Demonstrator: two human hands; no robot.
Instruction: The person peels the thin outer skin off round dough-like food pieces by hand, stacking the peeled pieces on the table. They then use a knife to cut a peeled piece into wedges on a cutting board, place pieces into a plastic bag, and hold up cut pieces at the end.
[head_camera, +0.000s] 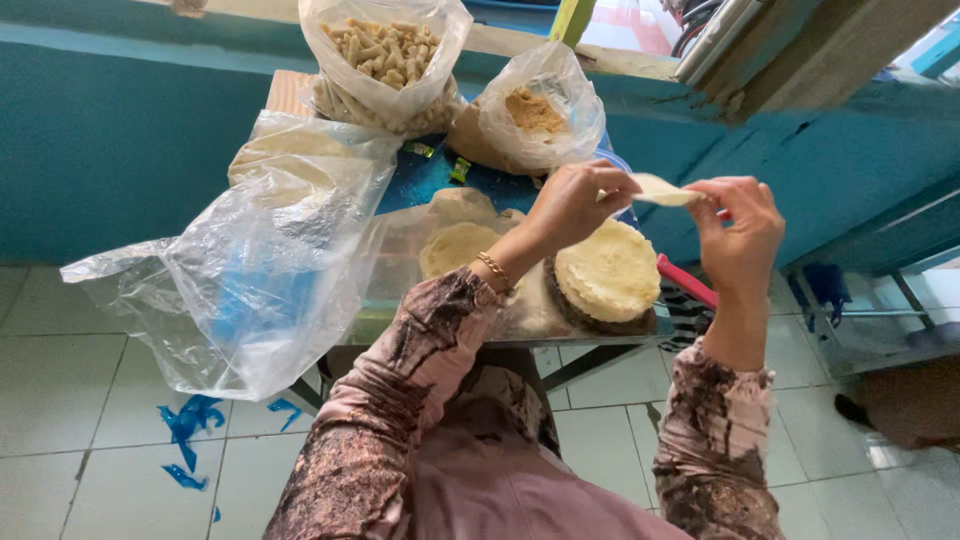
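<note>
My left hand (578, 203) and my right hand (740, 228) are raised over a small table and pinch a thin, pale round cracker (662, 189) between their fingertips, one hand on each side. Right below it lies a stack of the same pale round crackers (610, 270) on a dark dish. A second pile of crackers (455, 247) sits to the left inside clear plastic. A gold bracelet circles my left wrist.
A large clear plastic bag (270, 250) droops off the table's left edge. At the back stand a bag of finger-shaped snacks (385, 55) and a bag of brown crumbs (530, 115). A red handle (686, 282) juts out at the right. Beneath is a tiled floor with blue scraps (190, 425).
</note>
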